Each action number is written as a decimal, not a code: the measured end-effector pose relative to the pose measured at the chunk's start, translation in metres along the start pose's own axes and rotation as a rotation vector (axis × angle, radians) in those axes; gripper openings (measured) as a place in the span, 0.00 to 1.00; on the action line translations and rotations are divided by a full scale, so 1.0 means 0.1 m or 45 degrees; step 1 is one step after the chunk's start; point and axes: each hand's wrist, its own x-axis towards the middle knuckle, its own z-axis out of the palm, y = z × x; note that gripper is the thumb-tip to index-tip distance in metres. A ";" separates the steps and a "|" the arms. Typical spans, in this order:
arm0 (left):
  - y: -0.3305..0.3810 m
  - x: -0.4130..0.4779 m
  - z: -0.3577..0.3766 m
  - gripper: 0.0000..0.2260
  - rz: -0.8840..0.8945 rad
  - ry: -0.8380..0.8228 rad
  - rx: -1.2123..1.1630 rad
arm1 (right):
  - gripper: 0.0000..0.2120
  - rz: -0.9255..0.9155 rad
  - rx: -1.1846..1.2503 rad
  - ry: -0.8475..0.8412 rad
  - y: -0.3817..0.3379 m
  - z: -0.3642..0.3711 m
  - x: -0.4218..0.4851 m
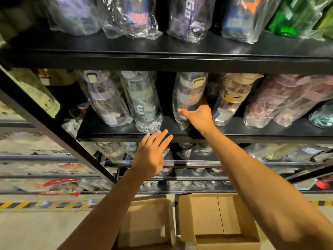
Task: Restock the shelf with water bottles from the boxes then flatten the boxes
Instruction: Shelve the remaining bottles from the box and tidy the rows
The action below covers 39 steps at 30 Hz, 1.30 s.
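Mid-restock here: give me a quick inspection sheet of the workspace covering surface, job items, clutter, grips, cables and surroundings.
Surface: black middle shelf, with a row of plastic-wrapped bottles leaning on it.
Job's things: wrapped bottle near the shelf's middle, in hand; left box and right box open on the floor below, no bottles visible inside.
Clutter: loose wrapped items bunched at the shelf's left end.
Grips: left hand open, fingers straight, at the shelf's front edge; right hand holds the wrapped bottle, thumb across its front.
Cables: nothing seen.
Surroundings: upper shelf and lower shelves stocked; yellow-black floor tape.
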 end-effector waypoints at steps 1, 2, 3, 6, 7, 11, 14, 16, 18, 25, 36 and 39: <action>-0.01 0.00 0.02 0.39 0.006 0.003 0.009 | 0.26 -0.020 -0.009 0.006 0.02 0.00 -0.01; -0.02 -0.01 0.03 0.39 0.011 0.011 0.013 | 0.24 -0.045 -0.014 0.011 0.03 0.00 -0.03; -0.02 -0.01 0.05 0.40 0.015 0.021 0.017 | 0.23 -0.067 -0.017 0.022 0.04 -0.01 -0.05; 0.00 0.00 0.07 0.40 0.005 0.045 0.048 | 0.22 -0.106 -0.045 0.064 0.04 -0.03 -0.11; 0.00 0.00 0.07 0.40 0.002 0.047 0.054 | 0.24 -0.099 -0.059 0.066 0.05 -0.03 -0.13; -0.01 0.00 0.08 0.40 0.015 0.042 0.015 | 0.32 -0.115 -0.025 0.041 0.07 -0.01 -0.13; -0.03 -0.01 0.07 0.41 0.023 0.030 -0.011 | 0.30 -0.062 -0.023 -0.007 0.05 -0.02 -0.16; -0.02 -0.02 0.05 0.42 0.030 0.025 -0.023 | 0.32 -0.050 0.010 -0.029 0.05 -0.03 -0.19; -0.03 -0.03 0.02 0.40 0.044 0.054 -0.103 | 0.35 -0.063 0.017 -0.042 0.05 -0.05 -0.24; 0.00 -0.36 -0.13 0.28 0.035 0.223 -0.315 | 0.47 -0.085 0.040 0.031 0.25 -0.20 -0.67; 0.33 -0.82 -0.68 0.24 -0.246 0.415 -0.199 | 0.25 -0.566 -0.680 0.010 0.57 -0.69 -1.82; 0.54 -0.98 -0.85 0.24 -0.277 0.463 -0.180 | 0.29 -0.631 -0.752 0.007 0.56 -0.79 -2.05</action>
